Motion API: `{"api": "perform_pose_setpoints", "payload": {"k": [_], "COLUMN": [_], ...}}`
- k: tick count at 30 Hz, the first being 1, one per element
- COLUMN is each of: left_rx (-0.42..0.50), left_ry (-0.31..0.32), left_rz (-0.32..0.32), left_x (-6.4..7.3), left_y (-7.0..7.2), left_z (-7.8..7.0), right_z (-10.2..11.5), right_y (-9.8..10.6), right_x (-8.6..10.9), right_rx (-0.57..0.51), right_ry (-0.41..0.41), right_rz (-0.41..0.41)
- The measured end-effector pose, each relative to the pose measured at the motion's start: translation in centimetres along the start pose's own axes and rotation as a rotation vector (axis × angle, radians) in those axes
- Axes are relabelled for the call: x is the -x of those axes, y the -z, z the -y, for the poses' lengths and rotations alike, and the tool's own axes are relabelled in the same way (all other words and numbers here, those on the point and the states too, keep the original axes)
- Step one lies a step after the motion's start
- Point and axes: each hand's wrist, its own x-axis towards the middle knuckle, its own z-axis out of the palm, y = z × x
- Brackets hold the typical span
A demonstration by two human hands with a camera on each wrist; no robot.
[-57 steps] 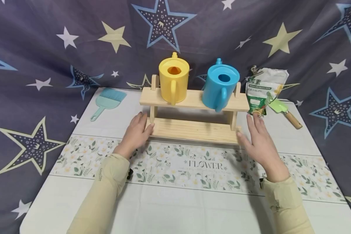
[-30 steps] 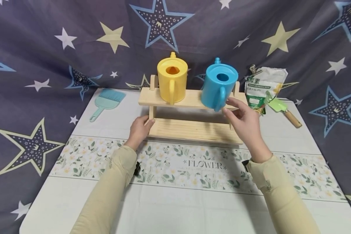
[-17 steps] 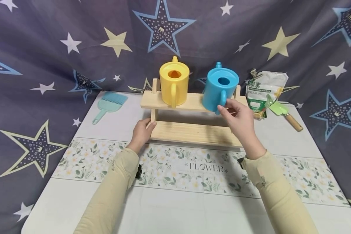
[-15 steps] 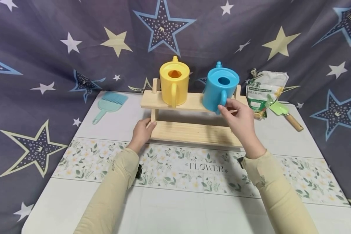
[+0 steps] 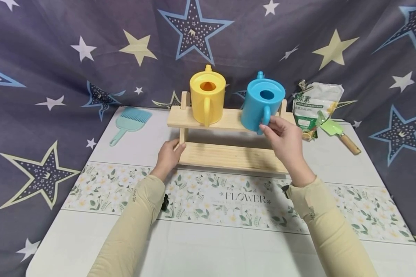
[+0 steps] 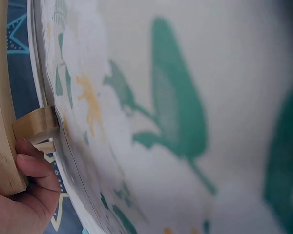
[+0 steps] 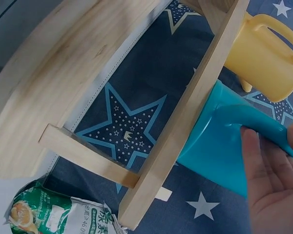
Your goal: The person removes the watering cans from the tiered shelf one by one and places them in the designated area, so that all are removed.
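A two-tier wooden plant stand [image 5: 225,156] stands on the table, with a yellow watering can [image 5: 213,105] and a blue watering can [image 5: 254,105] upright on its upper board. My left hand [image 5: 166,156] grips the left end of the lower board; the left wrist view shows its fingers [image 6: 36,168] curled around the wood. At the blue can, my right hand [image 5: 287,142] holds the handle between thumb and fingers. In the right wrist view, the blue handle [image 7: 254,119] passes into that hand and the can sits against the board's edge.
To the left lies a teal dustpan and brush [image 5: 130,121]. Behind the right hand stand a clipped white-and-green bag [image 5: 315,104] and a green hand trowel [image 5: 348,142] with a wooden handle. A starry cloth [image 5: 100,23] hangs close behind the table.
My right hand has gone from beside the stand's lower right end up to the blue can's handle and taken hold. My left hand has closed around the lower board's end.
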Motion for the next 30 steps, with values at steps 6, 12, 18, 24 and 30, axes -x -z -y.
{"api": "perform_pose_setpoints", "payload": {"k": [6, 12, 18, 24, 30], "left_rx": [0.01, 0.007, 0.006, 0.012, 0.017], "left_ry": [0.012, 0.005, 0.011, 0.002, 0.001], "left_rz": [0.006, -0.006, -0.013, -0.013, -0.017], "left_x": [0.0, -0.1, -0.2, -0.1, -0.1], "left_y": [0.0, -0.1, 0.0, 0.1, 0.1], "left_z": [-0.1, 0.0, 0.0, -0.2, -0.2], "right_z": [0.0, -0.3, -0.6, -1.1, -1.4], "right_y": [-0.1, 0.0, 0.2, 0.3, 0.7], "right_x": [-0.1, 0.0, 0.2, 0.4, 0.7], "right_rx": [0.0, -0.027, -0.056, -0.068, -0.082], "right_ry": [0.009, 0.01, 0.03, 0.047, 0.044], "right_rz": [-0.016, -0.029, -0.034, -0.049, -0.049]}}
